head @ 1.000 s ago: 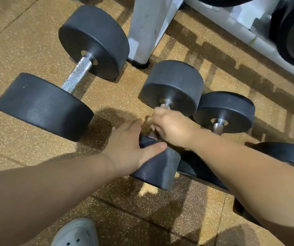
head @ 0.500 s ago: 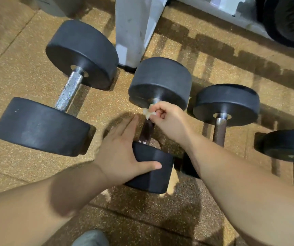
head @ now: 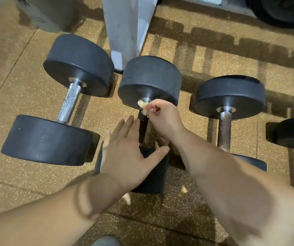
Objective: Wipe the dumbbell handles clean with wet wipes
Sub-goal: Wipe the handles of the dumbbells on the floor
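Pale wipe (head: 142, 106) in right hand (head: 164, 118), left hand (head: 126, 157) flat on dumbbell (head: 149, 77).

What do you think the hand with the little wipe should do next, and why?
Probably slide the wet wipe along the middle dumbbell's handle toward the person. The right hand pinches the wipe at the handle's far end, beside the far weight head, so the dark stretch nearer the person lies uncovered. The left hand rests flat on the near weight head, seemingly steadying it.
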Motion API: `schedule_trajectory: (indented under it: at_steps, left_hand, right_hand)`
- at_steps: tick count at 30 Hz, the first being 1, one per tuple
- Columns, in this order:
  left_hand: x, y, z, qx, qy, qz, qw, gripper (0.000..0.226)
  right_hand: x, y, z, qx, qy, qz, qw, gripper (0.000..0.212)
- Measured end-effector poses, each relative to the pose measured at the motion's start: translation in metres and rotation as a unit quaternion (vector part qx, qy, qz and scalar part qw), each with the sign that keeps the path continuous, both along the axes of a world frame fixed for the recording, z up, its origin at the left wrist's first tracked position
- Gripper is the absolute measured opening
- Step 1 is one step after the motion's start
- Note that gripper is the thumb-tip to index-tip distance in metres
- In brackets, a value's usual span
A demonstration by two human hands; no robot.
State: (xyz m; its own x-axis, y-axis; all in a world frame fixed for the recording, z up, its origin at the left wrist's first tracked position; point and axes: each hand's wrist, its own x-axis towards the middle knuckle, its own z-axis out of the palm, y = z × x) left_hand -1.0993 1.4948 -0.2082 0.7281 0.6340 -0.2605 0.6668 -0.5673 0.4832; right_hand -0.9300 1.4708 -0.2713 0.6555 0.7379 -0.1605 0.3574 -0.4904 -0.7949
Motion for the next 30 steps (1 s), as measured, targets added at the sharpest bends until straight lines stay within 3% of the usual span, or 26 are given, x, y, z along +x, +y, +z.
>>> schedule_trajectory:
  at_steps: [3,5,8,11,15,18,24,26,30]
  left_hand:
    - [-0.008,0.010,-0.004,-0.004,-0.016,0.019,1.000,0.122]
    - [-0.015,0.017,-0.006,0.042,-0.032,0.015,0.998,0.118]
    - [-0.024,0.033,-0.010,0.053,-0.019,0.008,0.998,0.127]
    - [-0.031,0.046,-0.012,0.001,-0.002,0.010,1.000,0.134]
    - [-0.037,0.060,-0.012,-0.053,-0.016,0.022,0.998,0.136]
    - [-0.039,0.064,-0.010,-0.081,-0.029,0.028,0.996,0.135]
    - [-0.043,0.067,-0.013,-0.088,-0.024,0.027,0.995,0.133]
    - [-0.042,0.067,-0.014,-0.085,-0.024,0.028,0.996,0.133]
    - [-0.042,0.067,-0.014,-0.093,-0.026,0.033,0.995,0.133]
  right_hand:
    - [-0.012,-0.010,0.000,-0.021,0.067,0.065,0.995,0.008]
    - [-0.019,-0.014,-0.001,-0.021,0.060,0.098,0.993,0.004]
    - [-0.022,0.001,-0.004,0.000,0.040,0.030,0.999,0.008]
    - [-0.022,0.019,-0.012,0.008,0.095,-0.073,0.993,0.015]
    - [-0.041,0.010,-0.018,-0.003,0.200,-0.038,0.979,0.009]
    - [-0.049,-0.003,-0.017,0.002,0.262,-0.015,0.965,0.020]
    - [-0.034,0.026,-0.019,0.088,0.295,-0.149,0.940,0.029]
    - [-0.037,0.023,-0.018,0.075,0.285,-0.121,0.948,0.025]
    - [-0.041,0.005,-0.012,-0.027,0.217,0.028,0.975,0.029]
